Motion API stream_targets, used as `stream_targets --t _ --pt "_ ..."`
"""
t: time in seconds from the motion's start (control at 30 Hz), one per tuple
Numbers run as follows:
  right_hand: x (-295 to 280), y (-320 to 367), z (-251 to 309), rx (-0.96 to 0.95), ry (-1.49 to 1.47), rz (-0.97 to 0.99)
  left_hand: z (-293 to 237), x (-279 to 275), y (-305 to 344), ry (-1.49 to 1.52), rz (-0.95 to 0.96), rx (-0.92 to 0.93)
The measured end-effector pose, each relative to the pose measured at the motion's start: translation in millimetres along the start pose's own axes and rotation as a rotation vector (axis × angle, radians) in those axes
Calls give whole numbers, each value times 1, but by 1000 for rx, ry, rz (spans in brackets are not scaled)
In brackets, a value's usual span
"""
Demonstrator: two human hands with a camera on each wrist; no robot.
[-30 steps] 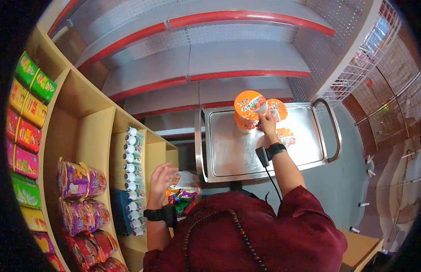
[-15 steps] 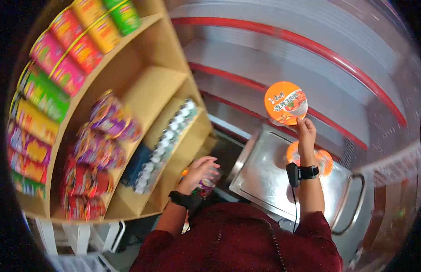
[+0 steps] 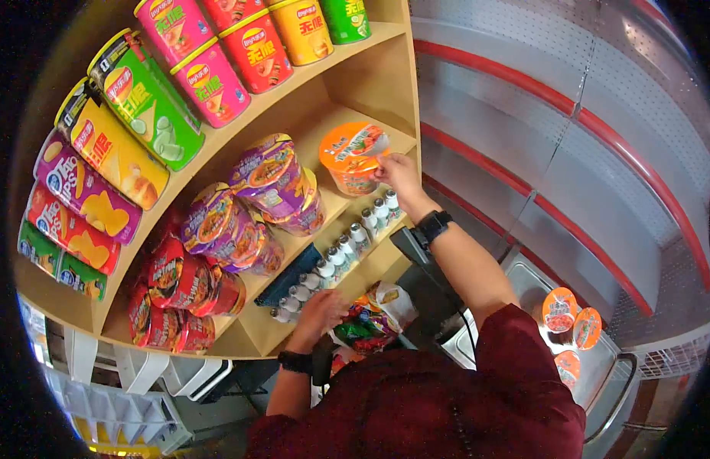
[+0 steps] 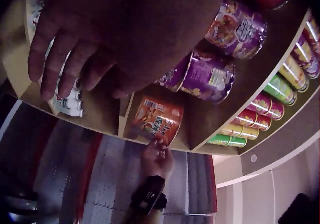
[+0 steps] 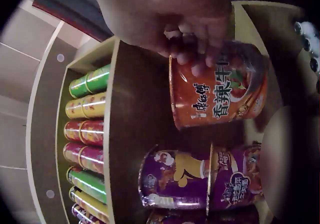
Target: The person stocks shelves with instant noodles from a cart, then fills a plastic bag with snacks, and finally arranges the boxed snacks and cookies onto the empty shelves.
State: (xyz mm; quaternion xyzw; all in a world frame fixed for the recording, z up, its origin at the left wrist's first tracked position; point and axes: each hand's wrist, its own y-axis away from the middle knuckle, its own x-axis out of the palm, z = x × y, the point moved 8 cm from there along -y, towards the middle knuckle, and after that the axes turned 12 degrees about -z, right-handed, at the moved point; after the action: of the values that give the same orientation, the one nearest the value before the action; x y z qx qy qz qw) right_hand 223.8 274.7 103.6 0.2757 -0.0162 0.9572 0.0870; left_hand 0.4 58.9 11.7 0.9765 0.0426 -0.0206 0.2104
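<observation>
Pinching the round orange noodle cup (image 3: 350, 159) near its rim, the right hand (image 3: 402, 176) holds it beside the glossy purple noodle cups (image 3: 272, 183); the left hand (image 3: 322, 314), loosely spread, empty, is nearer the person than those. Probably light, thin-walled: grip the stiffer rim gently.

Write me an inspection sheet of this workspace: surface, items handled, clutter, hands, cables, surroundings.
Surface: wooden shelf, stocked with purple noodle cups and red noodle cups.
Items handled: orange noodle cup at the shelf, beside the purple noodle cups; three more orange cups on a metal tray.
Clutter: colourful packets near the left hand.
Hands: right hand grips the orange noodle cup; left hand holds nothing.
Cables: black cable near the right forearm.
Surroundings: grey shelving with red edges.
</observation>
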Motion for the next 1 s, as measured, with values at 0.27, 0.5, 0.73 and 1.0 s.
stream_targets --t 0.27,0.5,0.73,1.0 --pt "28 -43 -50 30 206 -24 8 -44 -32 66 40 87" --pt "14 -16 -50 -134 438 32 1 -22 -41 -86 89 -36" --pt "-135 99 -37 -53 605 -49 3 41 -54 -127 235 -45" --pt "-443 314 -49 244 237 -1128 -12 137 -28 -147 479 15"
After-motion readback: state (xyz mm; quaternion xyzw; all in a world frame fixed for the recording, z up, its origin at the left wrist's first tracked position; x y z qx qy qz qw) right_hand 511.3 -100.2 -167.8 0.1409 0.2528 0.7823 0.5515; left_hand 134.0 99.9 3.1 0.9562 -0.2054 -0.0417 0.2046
